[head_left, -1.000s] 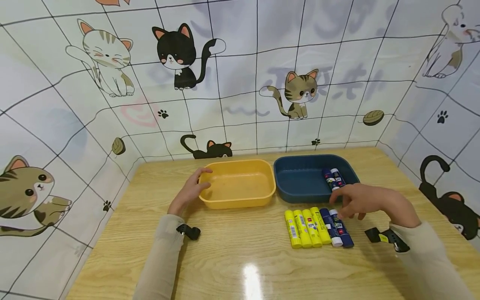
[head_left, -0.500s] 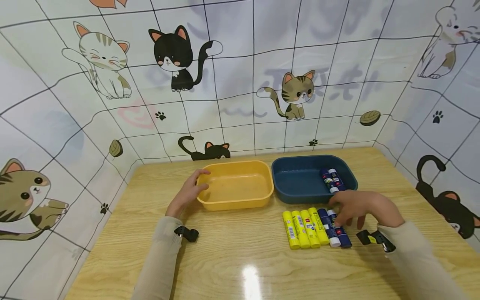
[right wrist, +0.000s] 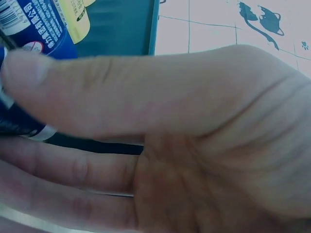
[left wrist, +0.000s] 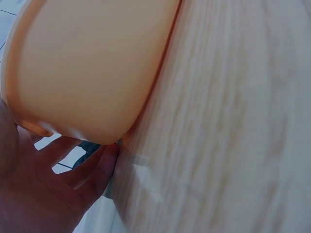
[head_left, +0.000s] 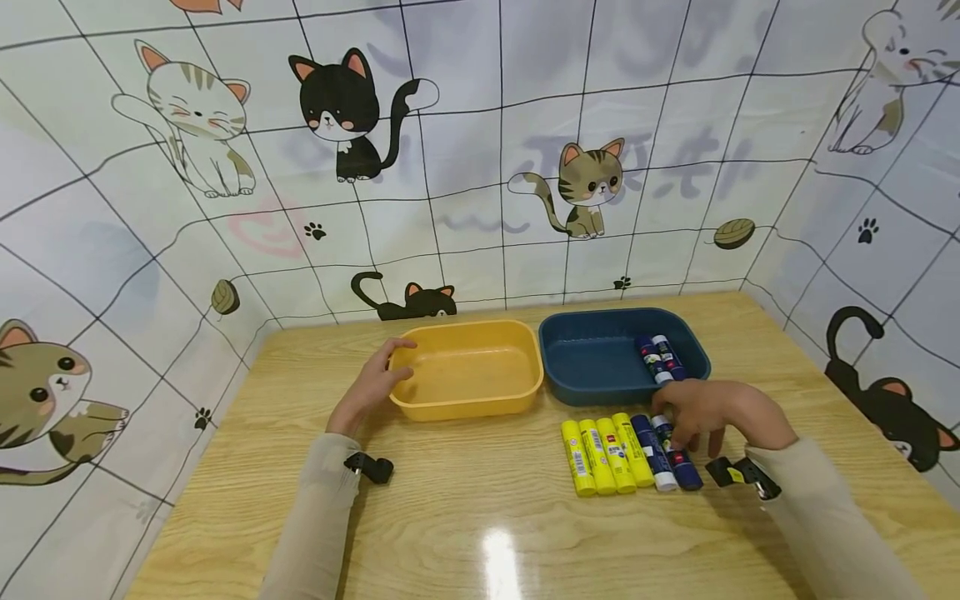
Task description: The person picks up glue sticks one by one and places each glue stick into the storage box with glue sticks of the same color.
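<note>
My left hand (head_left: 367,387) grips the left end of a yellow plastic tub (head_left: 467,409), thumb and forefinger over its rim; in the left wrist view other fingers (left wrist: 99,170) lie against the outside. My right hand (head_left: 720,412) pinches the white-capped upper end of the rightmost blue glue stick (head_left: 686,473), which lies on the table. The right wrist view has my thumb (right wrist: 29,70) on it. Left of it lie another blue glue stick (head_left: 656,458) and several yellow glue sticks (head_left: 606,458) in a row.
A dark blue tub (head_left: 592,392) stands right beside the yellow one, behind the row. Two blue glue sticks (head_left: 654,360) lie at its right end. A wall covering with cat drawings (head_left: 480,192) encloses the wooden table (head_left: 420,508) at the back and sides.
My right hand has come down and left onto the rightmost blue glue stick and now pinches it. The left hand keeps its place on the yellow tub. The head view has shifted slightly.
</note>
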The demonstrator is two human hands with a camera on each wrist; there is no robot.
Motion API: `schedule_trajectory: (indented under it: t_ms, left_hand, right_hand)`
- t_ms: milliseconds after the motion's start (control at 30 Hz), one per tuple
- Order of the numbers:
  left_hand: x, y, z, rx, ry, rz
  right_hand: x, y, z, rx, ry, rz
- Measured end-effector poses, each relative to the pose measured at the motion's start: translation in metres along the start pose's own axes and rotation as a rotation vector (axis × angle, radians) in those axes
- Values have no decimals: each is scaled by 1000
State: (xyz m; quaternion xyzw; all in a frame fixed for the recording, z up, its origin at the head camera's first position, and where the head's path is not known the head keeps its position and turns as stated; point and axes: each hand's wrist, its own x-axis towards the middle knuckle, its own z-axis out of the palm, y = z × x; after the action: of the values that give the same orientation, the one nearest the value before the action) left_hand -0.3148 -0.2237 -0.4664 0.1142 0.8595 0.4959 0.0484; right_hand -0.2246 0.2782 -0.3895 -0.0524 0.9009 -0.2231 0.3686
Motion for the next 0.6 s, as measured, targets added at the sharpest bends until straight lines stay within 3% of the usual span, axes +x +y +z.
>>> schedule_trajectory:
  t_ms: [167, 233, 600]
  left_hand:
    - [-1, 1, 0, -8, 1, -3]
    - [-4, 9, -1, -18, -11, -15]
    - [-2, 0, 0, -13, -10, -1]
  right_hand:
    - [0, 0, 1, -6, 13, 0]
    - [0, 0, 2, -9, 18, 4]
    - [5, -2, 5, -26, -6, 15]
